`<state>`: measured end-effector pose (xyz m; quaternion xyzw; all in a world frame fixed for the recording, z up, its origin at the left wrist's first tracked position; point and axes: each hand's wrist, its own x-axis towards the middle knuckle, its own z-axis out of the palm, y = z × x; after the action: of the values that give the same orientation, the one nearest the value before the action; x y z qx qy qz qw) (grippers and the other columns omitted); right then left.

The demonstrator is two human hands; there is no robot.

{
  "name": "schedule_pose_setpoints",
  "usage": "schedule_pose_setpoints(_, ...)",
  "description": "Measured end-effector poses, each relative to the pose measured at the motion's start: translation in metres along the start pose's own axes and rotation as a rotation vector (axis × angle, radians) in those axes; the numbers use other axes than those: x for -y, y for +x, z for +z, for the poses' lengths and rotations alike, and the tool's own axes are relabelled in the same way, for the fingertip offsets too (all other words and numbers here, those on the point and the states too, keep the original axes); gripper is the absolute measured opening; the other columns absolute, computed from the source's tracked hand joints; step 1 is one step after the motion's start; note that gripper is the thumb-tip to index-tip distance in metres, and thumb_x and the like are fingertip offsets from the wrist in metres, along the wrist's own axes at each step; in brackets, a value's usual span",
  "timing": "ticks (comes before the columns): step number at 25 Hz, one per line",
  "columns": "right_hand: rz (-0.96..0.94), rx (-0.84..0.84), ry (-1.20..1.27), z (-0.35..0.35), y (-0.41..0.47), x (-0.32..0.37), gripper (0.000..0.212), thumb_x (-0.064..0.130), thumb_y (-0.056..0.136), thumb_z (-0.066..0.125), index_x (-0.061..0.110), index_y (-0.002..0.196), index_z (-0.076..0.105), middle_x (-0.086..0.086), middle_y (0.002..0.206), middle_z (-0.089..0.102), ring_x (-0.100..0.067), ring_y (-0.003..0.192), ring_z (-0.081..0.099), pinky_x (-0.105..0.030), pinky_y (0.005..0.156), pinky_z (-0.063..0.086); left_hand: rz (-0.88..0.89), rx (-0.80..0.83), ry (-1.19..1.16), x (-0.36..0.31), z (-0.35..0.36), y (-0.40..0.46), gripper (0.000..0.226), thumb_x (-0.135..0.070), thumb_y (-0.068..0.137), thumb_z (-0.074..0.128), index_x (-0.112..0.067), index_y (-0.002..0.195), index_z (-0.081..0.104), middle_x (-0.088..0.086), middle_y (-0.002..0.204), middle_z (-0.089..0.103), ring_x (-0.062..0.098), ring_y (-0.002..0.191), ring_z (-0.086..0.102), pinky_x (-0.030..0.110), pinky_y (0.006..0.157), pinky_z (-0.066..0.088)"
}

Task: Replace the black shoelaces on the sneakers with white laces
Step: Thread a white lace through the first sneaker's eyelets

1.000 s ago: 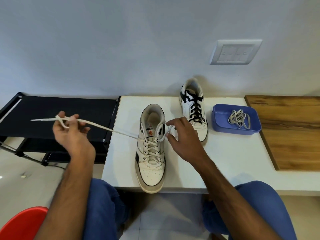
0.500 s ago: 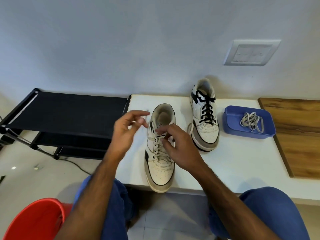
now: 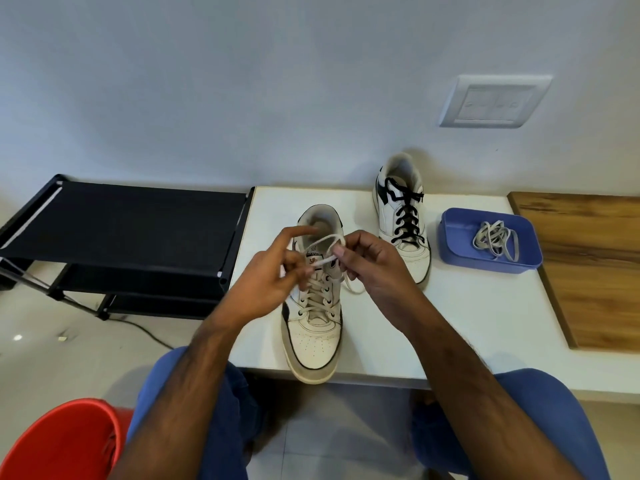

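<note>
White counter (image 3: 467, 323) carries the near sneaker (image 3: 313, 327), its tongue half hidden where my left hand (image 3: 273, 282) and right hand (image 3: 374, 268) each keep a pinching grip on the white lace (image 3: 323, 241).

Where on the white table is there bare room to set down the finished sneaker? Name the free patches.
Free: the white table between the blue tray and its near edge, bordered by the wooden board. A narrow strip lies left of the near sneaker. Crowded: around both hands and the black-laced sneaker.

Near sneaker (image 3: 313, 327) white-laced; far sneaker (image 3: 403, 216) black-laced.
</note>
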<state>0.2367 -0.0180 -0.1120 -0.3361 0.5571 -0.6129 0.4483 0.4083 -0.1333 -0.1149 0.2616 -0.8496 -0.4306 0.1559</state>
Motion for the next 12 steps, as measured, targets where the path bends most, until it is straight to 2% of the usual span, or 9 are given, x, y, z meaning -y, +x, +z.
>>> schedule_pose_setpoints(2,-0.003,-0.055,0.104,-0.009,0.003,-0.001,0.011,0.01,0.098,0.064,0.011,0.087,0.068,-0.003,0.076,0.064,-0.012,0.069,0.058,-0.025,0.067,0.046,-0.039,-0.051,0.148,0.015,-0.014,-0.003,0.04,-0.018,0.1,0.062,-0.035,0.133,0.048,-0.013,0.074,0.069,0.011,0.072,0.066,0.025,0.069,0.052)
schedule_pose_setpoints(4,-0.02,-0.096,0.097,-0.017,0.004,-0.001,0.011,0.011,0.097,0.065,0.009,0.089,0.071,-0.007,0.075,0.065,-0.016,0.069,0.057,-0.029,0.068,0.045,-0.124,-0.105,0.232,0.027,-0.024,-0.007,0.024,-0.018,0.101,0.059,-0.036,0.118,0.059,-0.011,0.07,0.066,0.011,0.063,0.062,0.032,0.062,0.054)
schedule_pose_setpoints(7,-0.027,-0.135,0.021,-0.022,0.005,-0.001,0.009,0.01,0.095,0.068,0.004,0.093,0.074,-0.006,0.07,0.065,-0.015,0.064,0.053,-0.024,0.062,0.046,-0.22,-0.156,0.266,0.037,-0.031,-0.007,0.021,-0.014,0.101,0.057,-0.034,0.099,0.062,-0.006,0.068,0.064,0.012,0.057,0.056,0.029,0.055,0.046)
schedule_pose_setpoints(8,-0.037,-0.145,-0.012,-0.024,0.005,-0.001,0.009,0.009,0.095,0.067,0.005,0.095,0.075,-0.005,0.069,0.066,-0.014,0.063,0.053,-0.023,0.061,0.046,-0.233,-0.147,0.295,0.038,-0.03,-0.007,0.02,-0.014,0.1,0.057,-0.034,0.098,0.062,-0.008,0.074,0.065,0.011,0.061,0.057,0.028,0.058,0.046)
schedule_pose_setpoints(10,-0.055,-0.106,-0.091,-0.026,0.006,-0.001,0.016,0.002,0.097,0.062,0.007,0.102,0.076,-0.004,0.077,0.073,-0.013,0.068,0.06,-0.023,0.065,0.048,-0.185,-0.178,0.423,0.04,-0.028,-0.005,0.015,-0.02,0.098,0.062,-0.034,0.102,0.063,-0.009,0.1,0.064,0.012,0.088,0.061,0.033,0.076,0.048)
schedule_pose_setpoints(12,-0.051,-0.002,-0.137,-0.024,0.007,0.001,0.027,-0.006,0.099,0.054,0.009,0.11,0.074,-0.007,0.09,0.078,-0.013,0.077,0.069,-0.022,0.071,0.052,-0.071,-0.278,0.478,0.032,-0.023,-0.002,0.023,-0.03,0.096,0.064,-0.032,0.119,0.064,-0.009,0.128,0.054,0.012,0.118,0.046,0.039,0.094,0.036)
